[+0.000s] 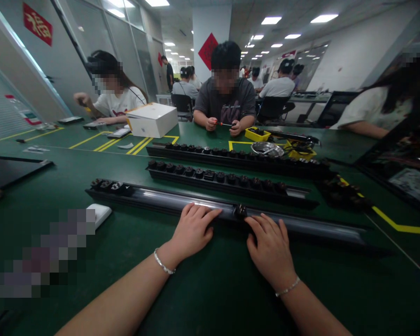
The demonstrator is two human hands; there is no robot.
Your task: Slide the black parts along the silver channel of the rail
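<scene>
A long black metal channel (168, 198) lies across the table in front of me, with several black socket modules (107, 185) seated at its left end. One lone black socket module (240, 211) sits in the channel between my hands. My left hand (194, 228) lies on the channel's near edge, fingers stretched out toward that module. On the other side, my right hand (271, 245) has its fingertips at the module's right side, fingers extended and thumb apart. Whether those fingertips press on it is hard to see. Neither hand is wrapped around anything.
Behind lie two more channels, a nearer one (213, 179) and a farther one (231, 157), filled with modules. A white box (154, 120), yellow bin (257, 134) and metal bowl (268, 149) stand farther back. Opposite, a person (226, 100) holds a screwdriver. Other people sit around.
</scene>
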